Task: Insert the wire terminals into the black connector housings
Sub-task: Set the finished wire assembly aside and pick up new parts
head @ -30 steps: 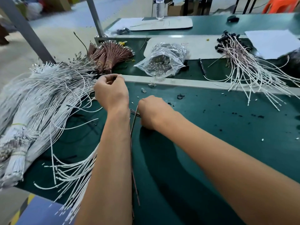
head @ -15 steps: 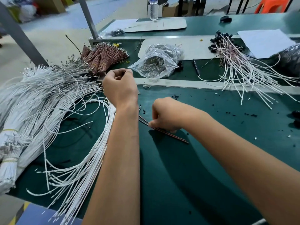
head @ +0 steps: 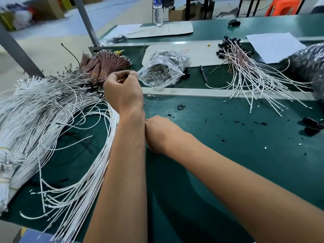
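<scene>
My left hand [head: 122,90] is raised over the green table [head: 219,163], fingers curled and pinched together just left of the plastic bag. A sheaf of long white wires [head: 98,155] arcs up from the front left to beneath this hand, which appears to grip their ends. My right hand [head: 159,134] rests on the table against my left forearm, and that forearm hides its fingers. Two loose black connector housings [head: 313,126] lie at the right edge. Finished white and pink wires with black housings [head: 245,74] are piled at the back right.
A big heap of white wires [head: 35,111] covers the left side. Brown wire bundles [head: 105,65] lie behind it. A clear bag of metal terminals [head: 161,71], a pen [head: 203,74] and a black bag [head: 308,64] sit beyond the raised strip. Black crumbs dot the table.
My left hand rose and moved toward the bag, drawing a sheaf of white wires into an arc. My right hand slid left against my forearm, and the brown wire it held is out of sight.
</scene>
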